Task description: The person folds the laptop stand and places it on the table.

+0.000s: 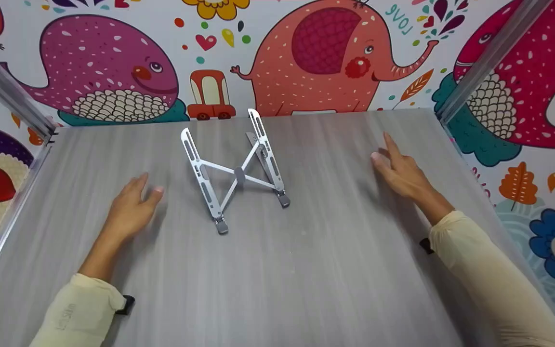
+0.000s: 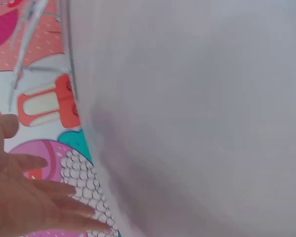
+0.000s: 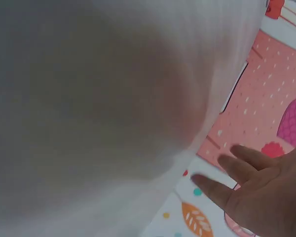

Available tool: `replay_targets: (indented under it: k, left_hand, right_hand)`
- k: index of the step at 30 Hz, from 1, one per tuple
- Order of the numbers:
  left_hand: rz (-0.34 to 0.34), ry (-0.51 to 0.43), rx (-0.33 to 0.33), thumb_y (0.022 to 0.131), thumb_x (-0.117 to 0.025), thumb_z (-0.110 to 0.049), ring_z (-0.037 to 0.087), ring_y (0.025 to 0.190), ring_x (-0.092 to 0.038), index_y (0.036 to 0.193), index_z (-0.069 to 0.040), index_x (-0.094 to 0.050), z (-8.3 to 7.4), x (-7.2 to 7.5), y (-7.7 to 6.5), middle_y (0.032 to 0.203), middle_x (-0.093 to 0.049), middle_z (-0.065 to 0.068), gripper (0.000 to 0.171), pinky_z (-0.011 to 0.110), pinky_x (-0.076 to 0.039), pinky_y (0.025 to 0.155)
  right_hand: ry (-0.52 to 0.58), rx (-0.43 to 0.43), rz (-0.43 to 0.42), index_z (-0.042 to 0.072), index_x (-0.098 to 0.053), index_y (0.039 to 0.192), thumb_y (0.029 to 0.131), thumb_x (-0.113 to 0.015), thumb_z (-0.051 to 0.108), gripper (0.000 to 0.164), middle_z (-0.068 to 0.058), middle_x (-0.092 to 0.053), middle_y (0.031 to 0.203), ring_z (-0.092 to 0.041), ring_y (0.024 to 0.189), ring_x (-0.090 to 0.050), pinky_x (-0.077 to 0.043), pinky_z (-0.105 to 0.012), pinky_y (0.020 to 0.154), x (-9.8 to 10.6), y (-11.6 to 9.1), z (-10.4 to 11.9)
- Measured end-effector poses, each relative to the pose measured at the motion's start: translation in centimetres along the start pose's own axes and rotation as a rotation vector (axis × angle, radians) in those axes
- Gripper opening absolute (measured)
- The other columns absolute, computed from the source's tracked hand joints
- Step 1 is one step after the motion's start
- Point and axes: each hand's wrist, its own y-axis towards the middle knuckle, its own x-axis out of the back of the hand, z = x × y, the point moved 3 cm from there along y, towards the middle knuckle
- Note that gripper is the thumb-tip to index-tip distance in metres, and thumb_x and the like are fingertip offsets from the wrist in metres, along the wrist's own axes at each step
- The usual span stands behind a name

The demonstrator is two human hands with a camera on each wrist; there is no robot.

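A folding laptop stand [image 1: 240, 174], silver with grey feet and a crossed brace, stands unfolded on the table in the head view. My left hand [image 1: 134, 206] is to its left, apart from it, fingers extended and thumb spread. Farther off on the other side, my right hand [image 1: 401, 173] holds nothing, with its index finger pointing forward. In the left wrist view the left hand [image 2: 34, 197] shows spread fingers, and part of the stand [image 2: 24, 49] is blurred at the upper left. The right wrist view has the right hand [image 3: 266, 187] with loosely straight fingers.
The grey wood-grain table [image 1: 301, 270] meets a wall [image 1: 268, 58] printed with cartoon animals at the back. Metal posts [image 1: 494, 60] rise at both back corners, and a metal rail [image 1: 10, 226] runs along the left edge.
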Motion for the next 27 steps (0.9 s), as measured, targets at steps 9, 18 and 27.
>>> replay_targets:
  k: [9, 18, 27]
  left_hand:
    - [-0.091, -0.410, 0.063, 0.106, -0.049, -0.042, 0.032, 0.129, -0.061, 0.155, -0.006, -0.040, -2.9, -2.1, -0.9, 0.155, -0.048, 0.015, 0.061, 0.038, -0.055, 0.102]
    - [-0.135, -0.609, 0.068, 0.105, -0.056, -0.036, 0.030, 0.120, -0.066, 0.159, -0.013, -0.032, -5.0, -3.9, -0.1, 0.157, -0.045, 0.011, 0.063, 0.036, -0.058, 0.096]
    - [-0.196, -0.624, 0.077, 0.105, -0.057, -0.021, 0.029, 0.103, -0.069, 0.160, -0.016, -0.032, -6.4, -6.1, 1.6, 0.149, -0.052, 0.013, 0.061, 0.032, -0.061, 0.083]
  right_hand:
    - [0.079, 0.201, -0.124, 0.027, -0.014, 0.165, 0.101, -0.044, 0.064, 0.080, -0.022, -0.067, 0.130, -0.037, 0.117, -0.066, -0.050, -0.060, 0.102, -3.3, 1.2, 5.4]
    - [0.206, 0.323, -0.120, 0.030, -0.027, 0.162, 0.104, -0.047, 0.054, 0.066, -0.017, -0.075, 0.099, -0.030, 0.087, -0.072, -0.057, -0.045, 0.079, -7.7, 3.7, 12.3]
    - [0.297, 0.322, -0.049, 0.036, -0.035, 0.158, 0.103, -0.056, 0.049, 0.061, -0.012, -0.076, 0.102, -0.026, 0.087, -0.073, -0.059, -0.040, 0.077, -11.6, 6.5, 17.0]
